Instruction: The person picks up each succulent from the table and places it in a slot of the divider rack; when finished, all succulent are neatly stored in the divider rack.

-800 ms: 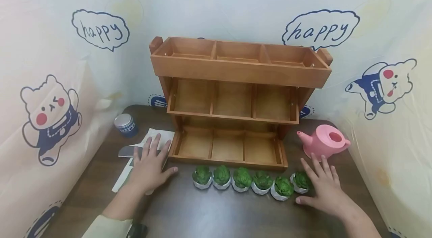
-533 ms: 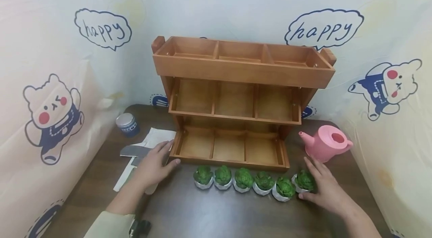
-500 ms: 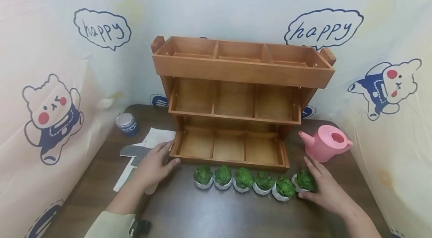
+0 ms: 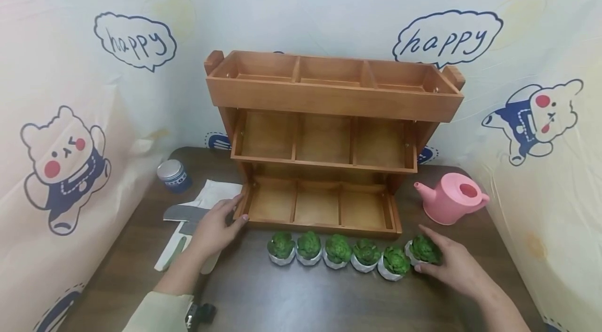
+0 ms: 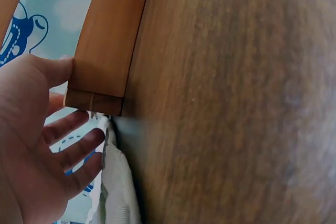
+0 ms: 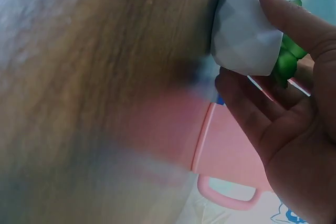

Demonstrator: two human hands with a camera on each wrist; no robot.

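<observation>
R hand point(image 4: 453, 264) pinches, to its L, faceted white pot point(image 6: 247, 35) w/ green succulent point(image 4: 425, 249); L hand point(image 4: 213, 227) loosely touches brown wooden rack point(image 4: 334, 99).

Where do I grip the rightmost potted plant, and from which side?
Take the rightmost potted plant by the faceted wall of its white pot, probably best from the right: its green leaves spread over the top, and the neighbouring potted plant stands close on its left.

Smooth wooden shelf point(image 4: 335, 100) (low sheen)
</observation>
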